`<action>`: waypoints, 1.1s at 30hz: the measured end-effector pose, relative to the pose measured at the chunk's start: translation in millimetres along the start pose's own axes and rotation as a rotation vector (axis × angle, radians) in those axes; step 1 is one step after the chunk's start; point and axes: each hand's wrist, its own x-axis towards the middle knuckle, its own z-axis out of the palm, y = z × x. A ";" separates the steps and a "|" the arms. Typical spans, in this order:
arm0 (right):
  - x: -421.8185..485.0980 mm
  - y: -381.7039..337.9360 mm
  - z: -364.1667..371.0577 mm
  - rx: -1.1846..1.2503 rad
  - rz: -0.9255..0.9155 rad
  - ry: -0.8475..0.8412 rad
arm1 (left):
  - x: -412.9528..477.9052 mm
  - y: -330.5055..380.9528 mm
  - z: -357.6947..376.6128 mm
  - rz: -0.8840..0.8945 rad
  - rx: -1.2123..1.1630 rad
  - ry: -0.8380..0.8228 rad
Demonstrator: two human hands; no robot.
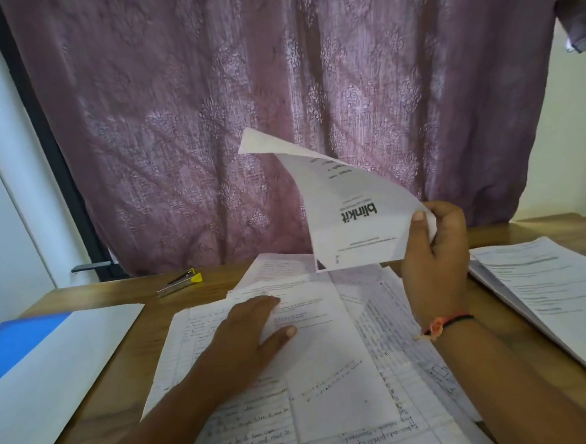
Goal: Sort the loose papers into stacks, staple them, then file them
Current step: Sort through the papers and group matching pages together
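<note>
Backdrop: a mauve patterned curtain (210,124) hangs behind the desk, with a pale wall on either side.
Worktop: brown wood (144,334), mostly covered by paper.
Loose papers: an unsorted spread (344,356) of handwritten and printed sheets lies in the middle, overlapping at odd angles, directly under both hands.
Lifted sheet: one printed page (346,218) with a bold logo is up in the air above the far edge of the spread. It curls, and its long axis runs from the right hand up and away to the left.
Right hand: the right hand (434,257) is raised, its thumb and fingers curled to pinch the sheet's near right corner.
Left hand: the left hand (247,334) lies flat on the spread, fingers straight, pressing the papers down and holding nothing.
Right stack: a tidier pile of printed pages (546,285) sits just beside the right hand, on its outer side.
Stapler: a small one with a yellow tip (180,281) lies far left of the spread, nearer the left hand.
Folder: a white and blue folder (53,367) lies at the left edge.
Step, as judged: sorting is under way; stapling and filing are not yet begun.
Deciding relation: the right stack is the nearest resting place, a short swing outward and down for the right hand alone, provided this page belongs there.
</note>
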 end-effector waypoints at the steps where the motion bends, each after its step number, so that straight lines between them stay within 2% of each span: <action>1: -0.9 0.6 3.3 0.071 0.074 -0.013 | -0.1 1.3 -0.9 -0.016 -0.059 0.028; 4: -8.8 2.5 13.2 0.307 0.362 -0.058 | -1.7 6.6 -8.2 -0.071 -0.310 0.106; 7: -23.3 3.2 21.0 0.413 0.616 -0.125 | -6.5 12.9 -19.5 -0.128 -0.632 0.192; 12: -35.9 3.8 24.5 0.448 0.850 -0.312 | -2.6 -0.2 -23.6 -0.230 -1.005 0.277; 14: -35.3 5.4 23.2 0.412 0.872 -0.381 | 1.6 -8.6 -23.1 -0.241 -1.121 0.307; 18: -31.4 11.0 16.3 0.284 0.861 -0.487 | 2.1 -12.3 -26.1 -0.229 -1.209 0.330; 24: -30.1 16.4 13.5 0.221 0.882 -0.539 | 1.6 -14.7 -24.5 -0.194 -1.227 0.314; 33: -25.4 15.0 7.7 0.203 0.876 -0.652 | 0.6 -26.3 -33.2 -0.267 -1.373 0.305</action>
